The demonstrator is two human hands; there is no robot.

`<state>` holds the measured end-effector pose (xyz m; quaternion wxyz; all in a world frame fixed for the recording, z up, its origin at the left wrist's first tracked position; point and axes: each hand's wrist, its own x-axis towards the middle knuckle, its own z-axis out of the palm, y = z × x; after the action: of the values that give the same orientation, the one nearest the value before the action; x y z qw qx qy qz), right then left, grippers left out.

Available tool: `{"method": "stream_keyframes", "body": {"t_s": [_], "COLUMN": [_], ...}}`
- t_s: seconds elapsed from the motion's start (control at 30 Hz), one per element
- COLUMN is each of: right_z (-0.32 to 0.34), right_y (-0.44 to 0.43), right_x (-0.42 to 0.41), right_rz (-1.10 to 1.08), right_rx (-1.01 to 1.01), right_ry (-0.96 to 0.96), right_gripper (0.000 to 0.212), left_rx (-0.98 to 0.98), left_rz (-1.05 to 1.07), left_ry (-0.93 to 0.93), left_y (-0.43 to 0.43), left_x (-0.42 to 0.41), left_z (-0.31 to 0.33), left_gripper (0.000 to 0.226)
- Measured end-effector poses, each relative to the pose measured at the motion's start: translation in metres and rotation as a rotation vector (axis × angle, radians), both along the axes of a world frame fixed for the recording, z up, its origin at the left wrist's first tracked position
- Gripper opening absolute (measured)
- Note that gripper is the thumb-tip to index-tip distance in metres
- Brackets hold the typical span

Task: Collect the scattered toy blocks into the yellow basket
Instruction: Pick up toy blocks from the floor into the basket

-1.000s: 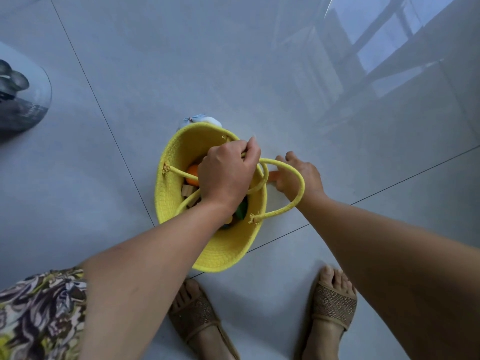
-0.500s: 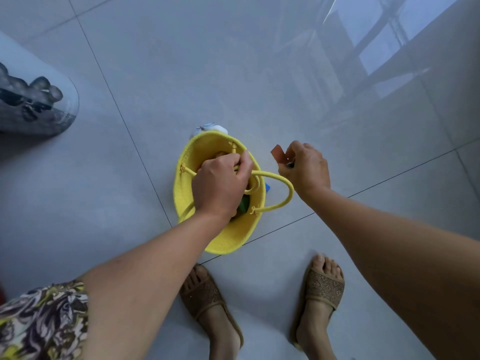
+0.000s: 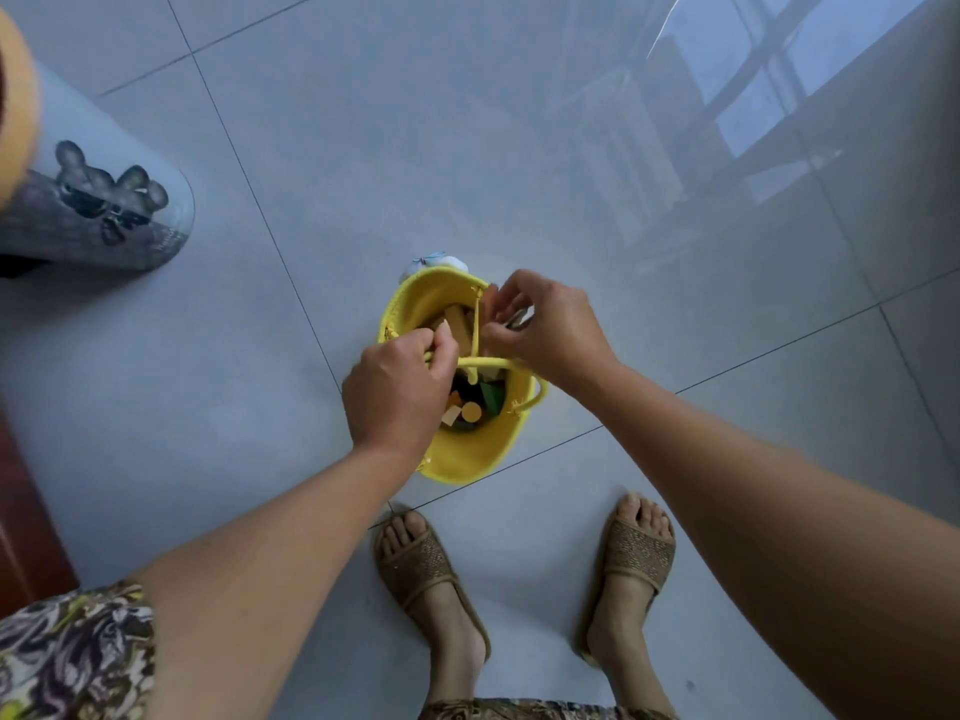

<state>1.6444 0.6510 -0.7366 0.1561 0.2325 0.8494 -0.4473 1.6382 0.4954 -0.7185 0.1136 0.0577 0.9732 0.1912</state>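
Note:
The yellow woven basket [image 3: 470,459] stands on the grey tile floor in front of my feet. Inside lie several toy blocks: a pale wooden block [image 3: 458,324], a green block [image 3: 491,396] and a round orange-yellow block [image 3: 471,412]. My left hand [image 3: 395,392] is closed on a yellow basket handle [image 3: 491,362] at the left rim. My right hand [image 3: 545,330] hovers over the right rim, fingers pinched on a small reddish-brown block [image 3: 490,292] that they mostly hide.
A white and blue object [image 3: 436,262] lies just behind the basket. A grey patterned cylinder [image 3: 104,215] lies at the left, dark red furniture [image 3: 21,511] at the left edge. My sandalled feet [image 3: 426,569] stand just below the basket.
My right hand picked a reddish block off the floor right of the basket and brought it over the basket's opening. My left hand kept its hold on the handle.

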Motion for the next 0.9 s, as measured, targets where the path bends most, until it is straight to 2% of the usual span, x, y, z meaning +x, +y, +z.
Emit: {"method": "stream_keyframes", "body": {"t_s": [0.07, 0.17, 0.3, 0.37, 0.43, 0.53, 0.67, 0.8, 0.9], "right_z": [-0.004, -0.011, -0.03, -0.046, -0.065, -0.091, -0.124, -0.161, -0.171], "right_y": [0.002, 0.007, 0.024, 0.034, 0.043, 0.05, 0.049, 0.034, 0.023], "right_x": [0.001, -0.001, 0.002, 0.007, 0.015, 0.031, 0.043, 0.048, 0.051], "right_rz": [0.13, 0.139, -0.049, -0.185, -0.228, -0.122, 0.156, 0.296, 0.359], "right_rx": [-0.043, -0.037, 0.064, 0.044, 0.059, 0.082, 0.178, 0.284, 0.411], "right_ry": [-0.167, -0.178, -0.101, -0.118, -0.177, -0.306, -0.382, -0.337, -0.247], "right_gripper": [0.024, 0.025, 0.011, 0.005, 0.005, 0.013, 0.03, 0.045, 0.034], "left_rx": [0.002, 0.002, 0.007, 0.005, 0.03, 0.046, 0.083, 0.085, 0.108], "left_rz": [-0.014, -0.02, -0.003, -0.002, -0.002, -0.026, -0.055, -0.068, -0.079], "left_ry": [0.014, 0.005, -0.042, -0.06, -0.069, -0.075, -0.05, -0.009, 0.034], "left_y": [0.0, 0.004, 0.022, 0.032, 0.041, 0.051, 0.068, 0.075, 0.075], "left_x": [-0.002, -0.006, -0.011, -0.012, -0.013, -0.017, -0.024, -0.025, -0.024], "left_z": [-0.001, -0.006, -0.016, -0.022, -0.031, -0.043, -0.062, -0.09, -0.099], "left_gripper": [0.049, 0.049, 0.05, 0.053, 0.055, 0.054, 0.048, 0.046, 0.047]}}
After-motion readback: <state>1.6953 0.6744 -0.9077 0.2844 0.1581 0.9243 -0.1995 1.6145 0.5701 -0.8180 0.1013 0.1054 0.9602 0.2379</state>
